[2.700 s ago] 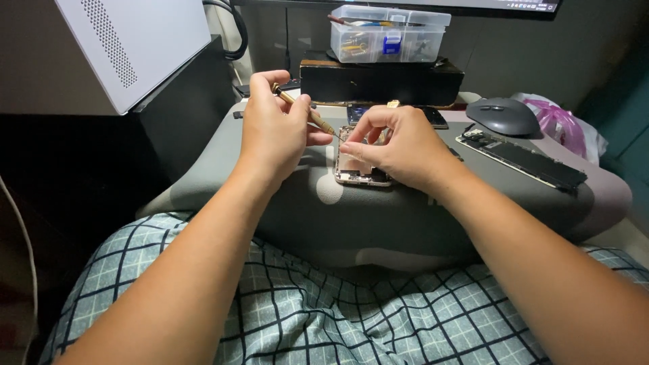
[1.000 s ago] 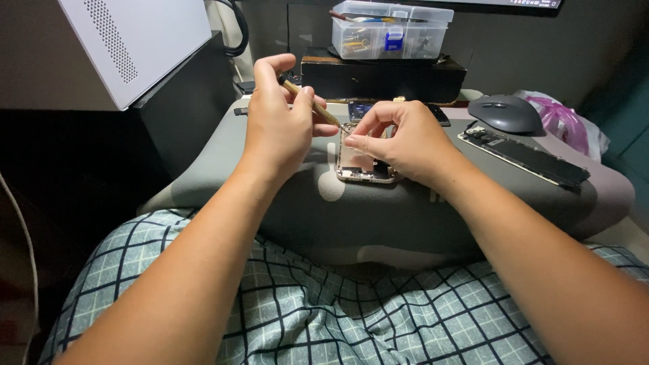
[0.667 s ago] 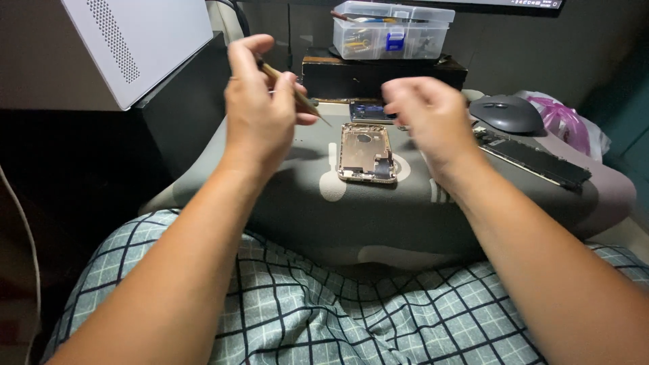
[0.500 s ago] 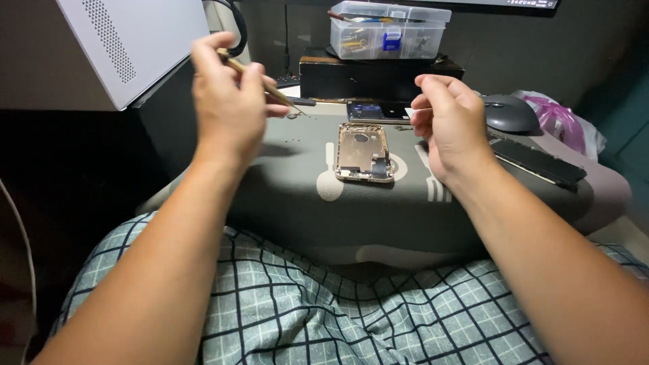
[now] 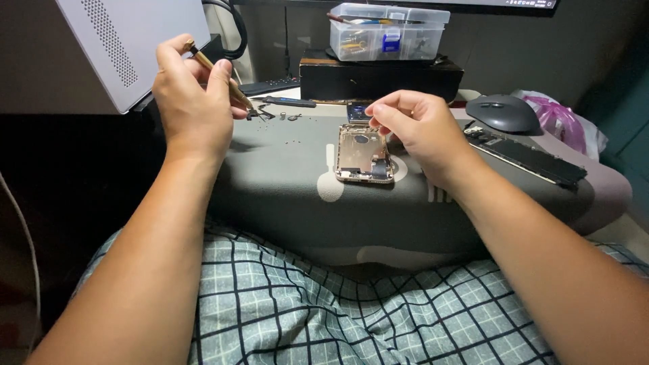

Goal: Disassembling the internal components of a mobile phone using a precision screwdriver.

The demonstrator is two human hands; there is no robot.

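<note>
left grip (image 5: 193, 91), raised at upper left, is clenched on a screwdriver (image 5: 216, 71); right grip (image 5: 419, 128), fingertips pinched together, is held over the opened phone (image 5: 364, 153) lying mid-frame on the grey desk (image 5: 284, 182).

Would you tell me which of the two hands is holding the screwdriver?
The left hand, raised at the left, grips the gold screwdriver. The right hand hovers by the opened phone without a tool.

Bare forearms with no sleeves, and blue-grey checked shorts (image 5: 338, 311) over the lap.
</note>
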